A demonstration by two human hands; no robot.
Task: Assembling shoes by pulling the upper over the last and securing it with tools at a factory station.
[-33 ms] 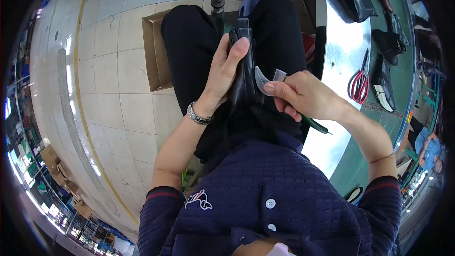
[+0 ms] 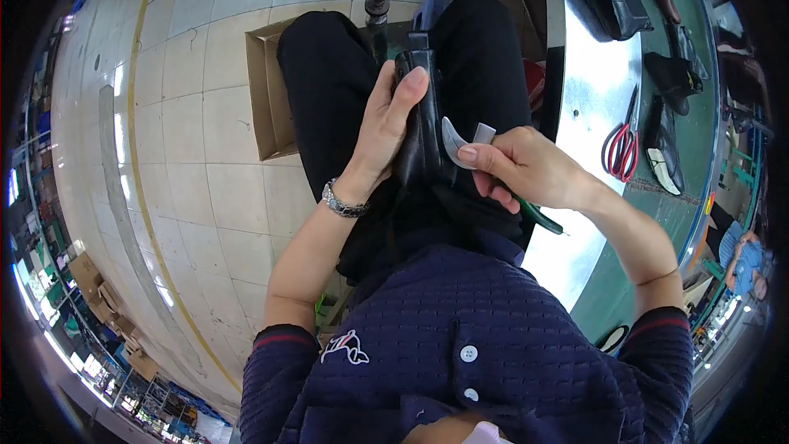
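On my lap lies a black leather shoe (image 2: 422, 131), its long side pointing away from me. My left hand (image 2: 382, 123) is wrapped round its left side, thumb laid across the top. In my right hand (image 2: 530, 163) are shoemaker's lasting pincers (image 2: 453, 144). Their curved grey jaw and square metal hammer head show above my fingers, and a dark green handle (image 2: 538, 218) sticks out below. The jaw is right beside the shoe's right edge; I cannot tell whether it touches. My palm hides the pincers' middle.
To my right a metal-edged bench (image 2: 582, 107) with a green top carries red-handled scissors (image 2: 623, 152), a black shoe piece (image 2: 664, 148) and several other shoes. An open cardboard box (image 2: 269, 94) stands left of my knees. A dark metal post (image 2: 376, 6) rises beyond them.
The shoe and my left hand have shifted very slightly left. My right hand with the pincers has dropped a little toward me; both grips are the same.
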